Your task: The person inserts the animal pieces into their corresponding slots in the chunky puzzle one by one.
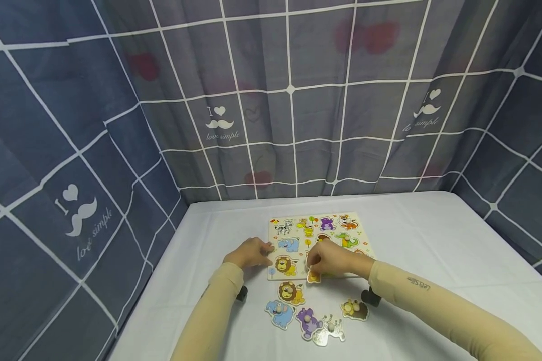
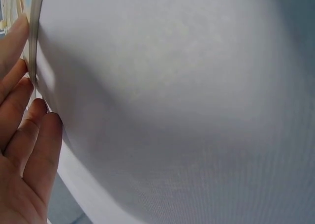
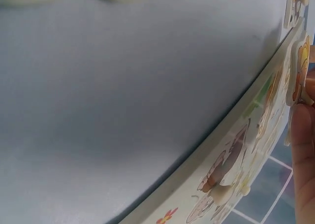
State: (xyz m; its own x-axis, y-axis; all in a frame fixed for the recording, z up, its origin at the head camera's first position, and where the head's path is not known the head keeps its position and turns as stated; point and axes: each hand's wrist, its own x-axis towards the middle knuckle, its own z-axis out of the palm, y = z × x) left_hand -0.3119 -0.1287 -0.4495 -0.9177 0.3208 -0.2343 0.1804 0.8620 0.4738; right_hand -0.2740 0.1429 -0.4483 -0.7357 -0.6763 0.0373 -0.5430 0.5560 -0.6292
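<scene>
On the white-clothed table [image 1: 415, 235] lies a rectangular cream puzzle board printed with colourful animals [image 1: 360, 233]; the person's left hand [image 1: 248, 252] touches its left edge with fingers nearly straight, and the right hand [image 1: 333, 258] is over its near edge. On the person's side of the board lie loose flat cut-outs: a purple animal [image 1: 307, 323], a blue elephant [image 1: 277, 317], a pale glare-washed animal [image 1: 325, 338], a yellow lion [image 1: 291, 295] and a brown-and-yellow hedgehog [image 1: 359, 312]. A small orange-and-yellow cut-out piece [image 1: 313, 277], pinched in the right hand's fingers, is at the board's near edge.
</scene>
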